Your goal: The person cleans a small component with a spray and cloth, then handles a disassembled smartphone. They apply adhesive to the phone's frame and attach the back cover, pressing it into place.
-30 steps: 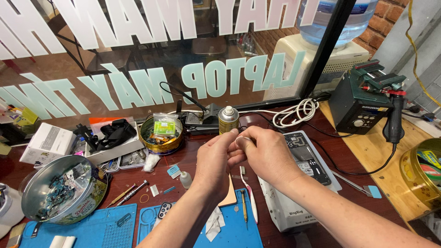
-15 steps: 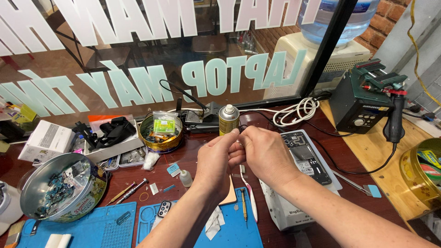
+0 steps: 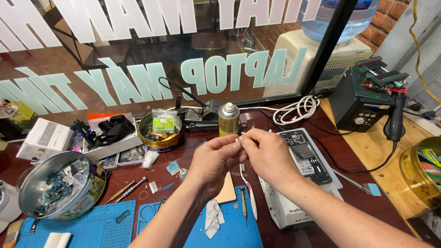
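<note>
From the head camera, my left hand [image 3: 213, 161] and my right hand [image 3: 266, 154] met over the middle of the dark red wooden counter [image 3: 358, 202], fingertips pressed together. Both were pinched on something very small at the point where they touched; it was too tiny to make out, perhaps a thin part or a bit of tape, so I cannot tell what my grip held.

Just behind my fingers stood the gold metal spray can with a white cap [image 3: 228, 119], upright. Just right of my right hand lay the opened black phone with its back removed [image 3: 305, 156], resting on a white plastic box [image 3: 285, 209]. Beneath my wrists lay the blue silicone work mat [image 3: 229, 229], with a thin yellow-handled screwdriver [image 3: 244, 209] and a crumpled white wipe [image 3: 212, 218] on it.

To the left sat a round silver tin full of small blue parts [image 3: 59, 190], and behind it a round gold tin holding small packets [image 3: 161, 131]. At the far right stood a black soldering station [image 3: 358, 108], near a coiled white cable [image 3: 298, 109].
</note>
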